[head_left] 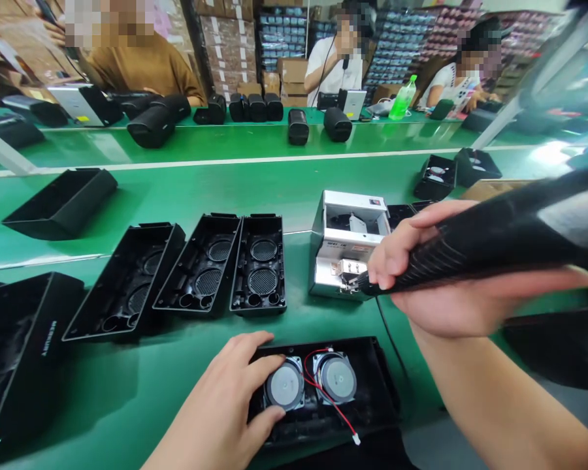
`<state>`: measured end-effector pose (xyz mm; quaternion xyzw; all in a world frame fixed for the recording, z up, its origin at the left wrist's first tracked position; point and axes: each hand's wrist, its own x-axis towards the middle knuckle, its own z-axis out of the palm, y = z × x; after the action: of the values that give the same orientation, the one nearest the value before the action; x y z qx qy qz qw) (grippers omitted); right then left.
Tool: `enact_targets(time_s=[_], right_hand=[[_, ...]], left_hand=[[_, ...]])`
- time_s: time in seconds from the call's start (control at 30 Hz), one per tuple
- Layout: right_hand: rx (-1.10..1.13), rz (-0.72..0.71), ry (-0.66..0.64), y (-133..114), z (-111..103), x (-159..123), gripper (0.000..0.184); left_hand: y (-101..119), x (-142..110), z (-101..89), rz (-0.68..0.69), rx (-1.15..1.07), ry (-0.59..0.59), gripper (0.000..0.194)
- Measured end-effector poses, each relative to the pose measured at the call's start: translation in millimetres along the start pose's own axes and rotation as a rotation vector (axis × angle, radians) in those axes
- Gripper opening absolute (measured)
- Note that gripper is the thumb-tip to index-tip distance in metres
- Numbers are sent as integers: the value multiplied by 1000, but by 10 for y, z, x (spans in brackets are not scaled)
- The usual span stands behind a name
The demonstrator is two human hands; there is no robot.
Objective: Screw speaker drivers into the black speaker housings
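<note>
My left hand (240,385) reaches over the end of a black speaker housing (372,385), its thumb and finger closed around the near speaker driver (284,385). Beside that lies a second round driver (338,377). A red wire (334,401) with a white plug runs across the two of them and over the housing's front edge. My right hand (421,281) is wrapped around a black electric screwdriver (485,228), held nearly level. The screwdriver's tip is at the front of a silver screw feeder (347,245); whether a screw is on it cannot be made out.
Several open black housings with round grilles (259,264) stand left of the feeder. A larger black case (24,352) sits at the left edge. Across the green bench (215,173), people work among finished-looking speakers (151,121) and a green bottle (402,98).
</note>
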<state>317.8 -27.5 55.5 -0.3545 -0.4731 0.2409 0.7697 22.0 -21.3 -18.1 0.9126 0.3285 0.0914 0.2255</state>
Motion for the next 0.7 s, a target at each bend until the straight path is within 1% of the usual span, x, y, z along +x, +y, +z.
enact_targets(time_s=[0.07,0.1,0.13,0.2,0.23,0.27,0.37,0.4,0.43,0.5,0.57,0.63,0.7], right_hand=[[-3,-115,29,5,12,4,65],[-4,-123,3,11,8,1,66],[5,-83,-34,12,1,-6,67],[31,78,-106,-10,-19,-20,68],[27,112,-99,-31,-27,-22,68],[10,94,-65,-54,-30,-18,69],[-71,-58,53,-86,-15,14,67],[-71,-77,54,-78,-5,24,66],[-58,-76,28,-66,5,29,64],[-23,-35,-40,-47,11,18,63],[29,65,-87,-70,-17,-16,65],[87,152,-93,-137,-92,-61,66],[115,153,-80,-221,-220,-107,66]], left_hand=[[-20,4,6,3,9,1,50],[-27,9,5,7,13,1,50],[-33,16,1,12,15,1,50],[-37,30,-12,19,19,-3,49],[-36,35,-19,20,22,-5,49],[-34,38,-24,19,23,-8,48],[-34,33,-31,13,20,-5,48],[-41,27,-29,11,17,-3,48],[-52,21,-25,11,12,0,49],[-90,9,-11,21,7,6,51],[-145,0,6,50,21,12,53],[-203,-12,19,103,47,11,55],[-258,-34,17,149,75,15,56]])
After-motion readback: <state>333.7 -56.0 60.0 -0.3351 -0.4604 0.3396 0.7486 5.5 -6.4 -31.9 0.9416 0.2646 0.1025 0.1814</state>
